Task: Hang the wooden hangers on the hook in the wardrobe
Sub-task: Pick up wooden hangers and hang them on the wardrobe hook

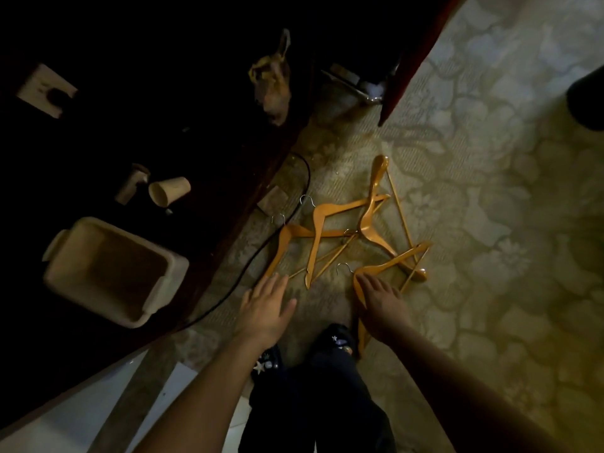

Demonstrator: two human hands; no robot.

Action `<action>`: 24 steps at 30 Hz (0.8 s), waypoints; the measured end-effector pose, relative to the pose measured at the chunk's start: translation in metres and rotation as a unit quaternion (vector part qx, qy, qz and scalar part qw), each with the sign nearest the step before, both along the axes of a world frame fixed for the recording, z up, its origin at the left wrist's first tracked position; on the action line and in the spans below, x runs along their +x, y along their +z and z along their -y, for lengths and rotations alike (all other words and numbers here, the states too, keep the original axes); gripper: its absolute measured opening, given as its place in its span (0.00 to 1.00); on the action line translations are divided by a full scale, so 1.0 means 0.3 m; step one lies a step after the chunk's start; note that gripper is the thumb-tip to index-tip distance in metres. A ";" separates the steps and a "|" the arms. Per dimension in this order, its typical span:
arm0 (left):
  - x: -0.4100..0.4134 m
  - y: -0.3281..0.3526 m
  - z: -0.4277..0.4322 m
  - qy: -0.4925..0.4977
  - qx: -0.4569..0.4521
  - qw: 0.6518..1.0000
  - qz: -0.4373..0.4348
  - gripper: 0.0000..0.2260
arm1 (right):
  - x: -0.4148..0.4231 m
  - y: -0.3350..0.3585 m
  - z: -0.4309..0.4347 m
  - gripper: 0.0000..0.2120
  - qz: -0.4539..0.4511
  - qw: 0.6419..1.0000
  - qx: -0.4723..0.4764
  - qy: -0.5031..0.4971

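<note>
Carpet (pixel 490 191) holds hangers (pixel 318 220) near bin (pixel 54 273); left grip (pixel 266 308) splayed, right grip (pixel 382 302) flat on one.

home bedroom | patterned carpet (pixel 490 191) | dark cabinet (pixel 268 178) (cluttered) | hangers (pixel 318 220) on floor

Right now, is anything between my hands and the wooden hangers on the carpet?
Nothing visible. The right hand lies on the nearest hanger. The left hand is open just short of the leftmost hanger, at its lower end. The black cable runs left of the pile, not across it.
</note>
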State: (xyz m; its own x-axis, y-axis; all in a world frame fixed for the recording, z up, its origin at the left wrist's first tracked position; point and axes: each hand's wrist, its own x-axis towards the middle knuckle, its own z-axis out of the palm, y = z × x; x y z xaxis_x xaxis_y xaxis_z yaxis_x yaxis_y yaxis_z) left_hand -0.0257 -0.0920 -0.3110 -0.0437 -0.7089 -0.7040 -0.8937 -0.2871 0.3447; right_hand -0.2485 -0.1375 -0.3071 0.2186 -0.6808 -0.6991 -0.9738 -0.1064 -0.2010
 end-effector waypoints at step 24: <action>0.077 -1.190 0.367 0.121 -0.030 0.992 -0.013 0.34 | 0.127 -1.117 0.651 0.34 -0.012 0.994 -0.091 0.054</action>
